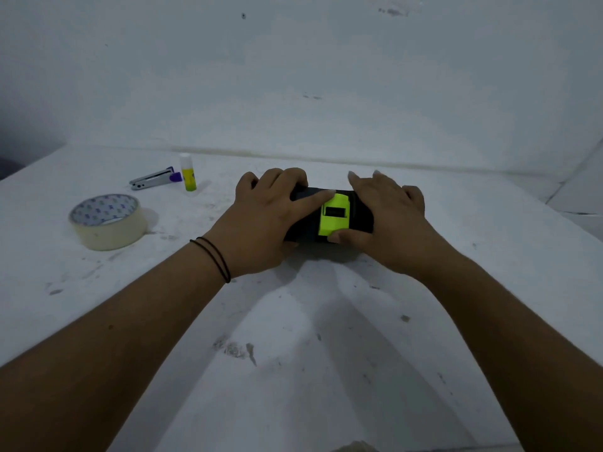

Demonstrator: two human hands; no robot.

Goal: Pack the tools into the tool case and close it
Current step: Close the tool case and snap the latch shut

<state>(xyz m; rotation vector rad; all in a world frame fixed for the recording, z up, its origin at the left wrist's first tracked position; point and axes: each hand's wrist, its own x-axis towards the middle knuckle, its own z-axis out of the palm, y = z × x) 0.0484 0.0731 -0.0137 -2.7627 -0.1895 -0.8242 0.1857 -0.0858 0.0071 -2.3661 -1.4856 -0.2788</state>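
Between both hands: tool case (329,216); left hand (274,213), right hand (385,220) each grip one end.

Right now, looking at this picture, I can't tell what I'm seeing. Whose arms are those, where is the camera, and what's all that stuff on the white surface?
There is no machine here. The arms belong to a person, and the single picture comes from a wide-angle camera worn on their head, looking forward and down.

Both hands rest on a small black tool case with a bright green latch, which looks closed. The left hand grips its left end, with the thumb reaching toward the latch. The right hand grips the right end, thumb by the latch's near edge.

On the scuffed white table, to the left, lie a roll of cream masking tape, a silver stapler with a purple tip and an upright yellow glue stick with a white cap.
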